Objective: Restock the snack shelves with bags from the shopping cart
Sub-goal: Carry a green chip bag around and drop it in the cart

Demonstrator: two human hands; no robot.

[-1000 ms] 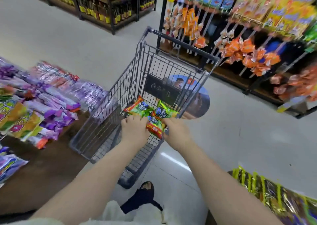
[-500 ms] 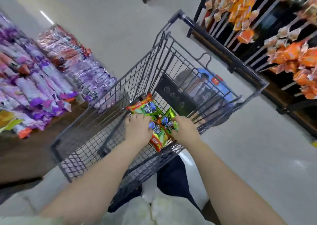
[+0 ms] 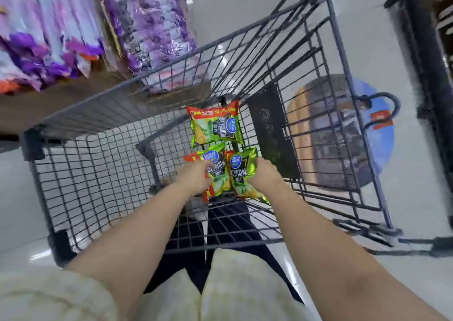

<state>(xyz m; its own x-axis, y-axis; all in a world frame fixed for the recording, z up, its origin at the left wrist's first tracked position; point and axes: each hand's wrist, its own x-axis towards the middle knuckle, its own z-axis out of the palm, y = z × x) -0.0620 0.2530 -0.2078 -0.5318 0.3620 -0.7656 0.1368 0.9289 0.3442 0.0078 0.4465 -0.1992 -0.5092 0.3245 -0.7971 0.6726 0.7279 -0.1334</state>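
Where three bags overlapped half a second ago, the left hand now closes its grip on one green snack bag and the right hand on a second bag, the third bag lying apart on the shopping cart floor, so lifting out seems next

Three green-and-red snack bags low in the wire cart — two side by side, one beyond.

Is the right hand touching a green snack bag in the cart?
Touching. The head view shows the right hand gripping the right edge of a shiny green foil snack bag.
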